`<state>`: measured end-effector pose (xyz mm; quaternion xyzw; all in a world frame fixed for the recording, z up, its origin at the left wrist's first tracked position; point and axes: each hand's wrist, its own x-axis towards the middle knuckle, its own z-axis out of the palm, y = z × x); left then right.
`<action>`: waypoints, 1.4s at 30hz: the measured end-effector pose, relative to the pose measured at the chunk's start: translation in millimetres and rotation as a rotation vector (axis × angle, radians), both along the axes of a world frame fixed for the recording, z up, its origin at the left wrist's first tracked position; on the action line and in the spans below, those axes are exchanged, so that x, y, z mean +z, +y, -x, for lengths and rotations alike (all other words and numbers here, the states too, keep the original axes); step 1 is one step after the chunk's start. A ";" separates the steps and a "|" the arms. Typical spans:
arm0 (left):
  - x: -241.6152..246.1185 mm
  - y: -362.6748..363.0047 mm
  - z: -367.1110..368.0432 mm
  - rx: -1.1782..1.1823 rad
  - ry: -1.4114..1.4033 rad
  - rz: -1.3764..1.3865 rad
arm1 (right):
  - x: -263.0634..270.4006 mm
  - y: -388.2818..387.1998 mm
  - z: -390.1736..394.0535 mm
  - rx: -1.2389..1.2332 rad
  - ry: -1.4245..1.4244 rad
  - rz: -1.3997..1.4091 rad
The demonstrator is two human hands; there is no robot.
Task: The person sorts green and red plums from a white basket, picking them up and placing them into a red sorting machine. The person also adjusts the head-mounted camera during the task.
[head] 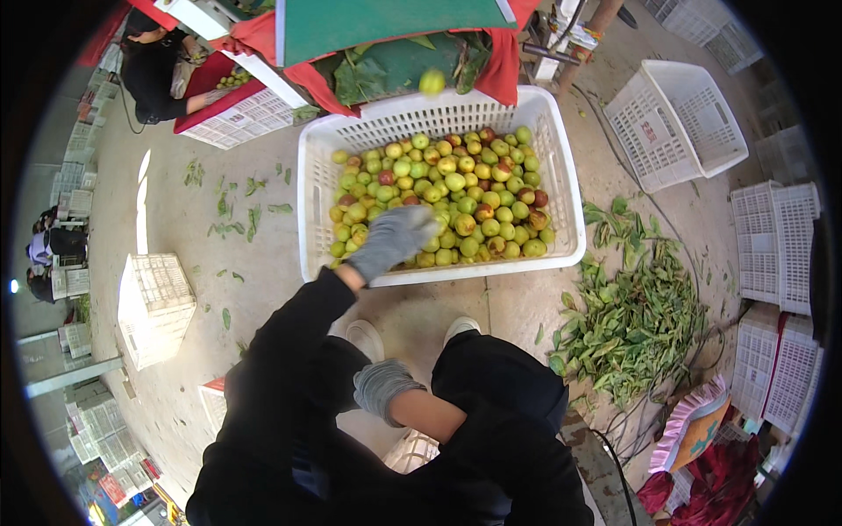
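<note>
A white plastic crate (569, 223) stands before me, its floor covered with green, yellow and reddish jujube-like fruits (454, 181). My left hand (395, 238), in a grey knit glove, reaches over the near left part of the fruits; its fingers are blurred, and whether they hold a fruit is unclear. In another grey glove, my right hand (383, 389) rests near my knees with fingers curled in; its palm is hidden. One blurred green fruit (432, 82) is at the crate's far rim, below the green chute (395, 29) edged with red cloth.
A heap of green leaves (631, 322) lies on the floor at right, beside a black cable. An empty white crate (674, 125) stands at upper right, another crate (156, 309) at left. A co-worker (154, 72) handles fruit at upper left. Stacked crates (776, 246) line the right side.
</note>
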<state>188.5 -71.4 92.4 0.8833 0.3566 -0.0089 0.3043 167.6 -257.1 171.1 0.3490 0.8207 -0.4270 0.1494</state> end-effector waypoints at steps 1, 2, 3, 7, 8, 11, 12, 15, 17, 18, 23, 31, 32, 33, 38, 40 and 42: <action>-3.7 8.8 27.5 0.144 -0.052 -0.055 | 1.6 0.9 -1.4 0.017 0.002 -0.003; -6.9 17.5 54.0 0.268 -0.148 -0.121 | 2.3 1.5 -2.4 0.000 0.001 -0.035; -9.7 26.8 78.7 0.337 -0.216 -0.275 | 2.3 2.1 -3.0 -0.008 -0.001 -0.048; -15.0 46.4 154.3 0.688 -0.318 -0.169 | 1.3 4.4 -3.1 -0.298 -0.015 -0.010; -14.8 49.1 162.9 0.684 -0.357 -0.135 | 1.4 5.2 -3.4 -0.313 -0.008 -0.016; -9.1 48.1 162.0 0.754 -0.372 0.026 | 3.3 7.5 -4.5 -0.345 0.026 -0.048; -6.0 45.6 151.5 0.745 -0.371 0.084 | 4.1 8.0 -4.4 -0.365 0.035 -0.032; 8.1 37.8 95.9 0.661 -0.537 0.304 | 3.3 8.4 -0.7 -0.359 0.020 -0.036; 18.2 36.5 39.6 0.628 -0.665 0.689 | -3.6 6.9 6.8 -0.363 0.006 -0.026; 22.6 38.6 9.0 0.552 -0.762 0.823 | -9.5 5.3 11.7 -0.376 0.004 -0.006; 26.7 86.2 -138.6 0.769 -1.070 1.256 | -58.7 -6.0 42.3 -0.399 0.085 0.215; 23.5 97.7 -148.2 0.630 -0.637 0.027 | -51.7 2.7 30.4 -0.290 0.052 0.043; 32.4 99.4 -143.6 0.564 -0.627 -0.239 | -43.0 4.5 28.1 -0.172 0.023 0.078; 42.0 102.4 -141.5 0.504 -0.594 -0.491 | -35.8 5.8 27.2 -0.146 -0.045 0.112; 76.5 141.3 -179.0 0.443 -0.244 -0.557 | -29.9 0.7 34.9 -0.372 0.003 -0.007; 76.9 155.0 -196.1 0.374 -0.176 -0.473 | -32.9 -6.1 37.8 -0.802 0.179 -0.104; 73.4 160.7 -203.1 0.355 -0.190 -0.531 | -33.4 -8.2 36.1 -1.000 0.290 -0.167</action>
